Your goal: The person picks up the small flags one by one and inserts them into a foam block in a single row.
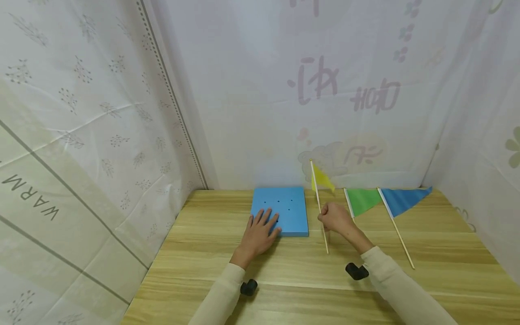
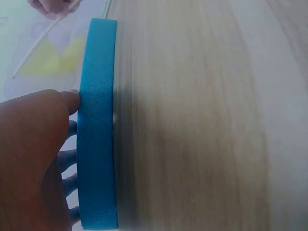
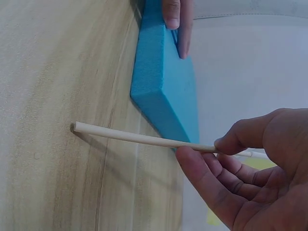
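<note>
With our right hand (image 1: 337, 219) we are pinching a yellow triangular fabric flag (image 1: 320, 178) by its slim wooden stick (image 1: 317, 194), probably light, stiff and best gripped mid-length, at three o'clock from the square blue foam block (image 1: 297, 221) where our spread left hand (image 1: 258, 235) is resting.

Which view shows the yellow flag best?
The head view: there the yellow flag shows its cloth and both ends of its stick. The left wrist view has only pale cloth and part of the stick; the right wrist view, the stick's lower end and yellow patches.
</note>
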